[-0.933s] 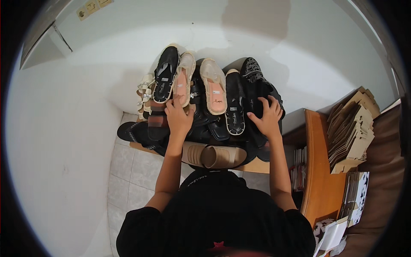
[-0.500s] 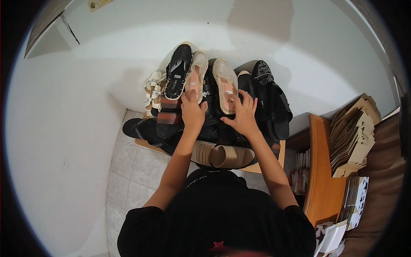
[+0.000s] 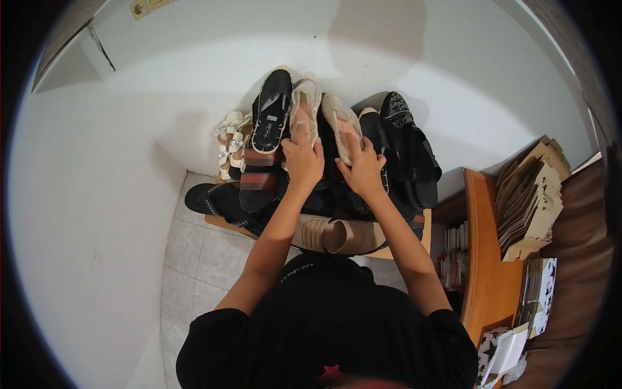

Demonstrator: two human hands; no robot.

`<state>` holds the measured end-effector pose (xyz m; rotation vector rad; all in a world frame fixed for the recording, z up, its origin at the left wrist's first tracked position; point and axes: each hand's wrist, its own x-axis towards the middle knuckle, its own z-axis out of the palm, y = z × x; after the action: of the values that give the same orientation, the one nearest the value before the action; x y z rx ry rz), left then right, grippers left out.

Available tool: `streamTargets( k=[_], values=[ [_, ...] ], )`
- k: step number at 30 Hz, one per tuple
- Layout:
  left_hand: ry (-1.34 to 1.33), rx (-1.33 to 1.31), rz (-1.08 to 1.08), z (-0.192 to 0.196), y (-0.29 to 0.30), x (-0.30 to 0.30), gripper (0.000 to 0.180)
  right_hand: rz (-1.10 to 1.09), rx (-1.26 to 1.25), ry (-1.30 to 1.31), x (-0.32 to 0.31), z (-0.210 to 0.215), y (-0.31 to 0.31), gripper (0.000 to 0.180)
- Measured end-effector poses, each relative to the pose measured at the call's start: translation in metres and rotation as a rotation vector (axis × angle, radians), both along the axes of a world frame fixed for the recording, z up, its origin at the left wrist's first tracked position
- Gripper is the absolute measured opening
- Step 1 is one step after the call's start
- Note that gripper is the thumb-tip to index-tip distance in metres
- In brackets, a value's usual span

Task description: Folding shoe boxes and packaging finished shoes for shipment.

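Observation:
Two beige slip-on shoes with pale pink insoles lie on top of a heap of footwear, toes toward the wall. My left hand (image 3: 303, 162) is closed round the heel of the left beige shoe (image 3: 305, 97). At the heel of the right beige shoe (image 3: 337, 109), my right hand (image 3: 364, 170) grips with thumb and fingers on either side. A black slip-on shoe (image 3: 275, 94) with a light rope-like sole edge lies just left of the pair. To its left are white strapped sandals (image 3: 230, 139) with shiny ornaments. Beneath my wrists, the dark shoes are partly hidden.
A tan strapped sandal (image 3: 343, 236) lies at the near edge. Black patterned shoes (image 3: 396, 110) stand right, a black sandal (image 3: 199, 198) left. Right of the heap is a wooden cabinet (image 3: 476, 253) bearing folded cardboard (image 3: 531, 201). White walls (image 3: 103, 181) border the heap.
The beige shoes have come closer together, the right one shifting left and the left one slightly right. My hands have moved inward with them, and my right fingers have closed on its shoe.

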<state>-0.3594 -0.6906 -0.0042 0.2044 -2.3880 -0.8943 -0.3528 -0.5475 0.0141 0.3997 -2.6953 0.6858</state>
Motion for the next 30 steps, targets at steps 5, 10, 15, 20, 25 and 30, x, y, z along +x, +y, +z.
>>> streamTargets(
  k=[5,10,15,20,25,30],
  values=[
    [0.061,0.125,-0.098,0.008,0.001,0.002,0.049,0.004,-0.23,0.021,-0.012,-0.006,0.001,0.056],
    [0.089,0.282,-0.2,0.011,0.002,0.009,0.047,0.053,-0.751,-0.125,-0.007,-0.008,0.014,0.041],
    [0.235,0.533,-0.437,0.001,0.006,0.017,0.044,0.131,-1.056,-0.06,0.015,-0.006,0.023,0.044],
    [0.322,0.667,-0.686,-0.009,0.02,0.041,0.045,0.144,-1.358,0.047,0.039,-0.011,0.024,0.057],
    [0.277,0.385,-0.942,-0.01,0.042,0.063,0.062,0.237,-1.646,0.205,0.059,-0.003,0.021,0.064],
    [0.076,0.422,-1.133,-0.003,0.061,0.079,0.089,0.06,-1.589,0.271,0.08,-0.023,0.038,0.069]
  ],
)
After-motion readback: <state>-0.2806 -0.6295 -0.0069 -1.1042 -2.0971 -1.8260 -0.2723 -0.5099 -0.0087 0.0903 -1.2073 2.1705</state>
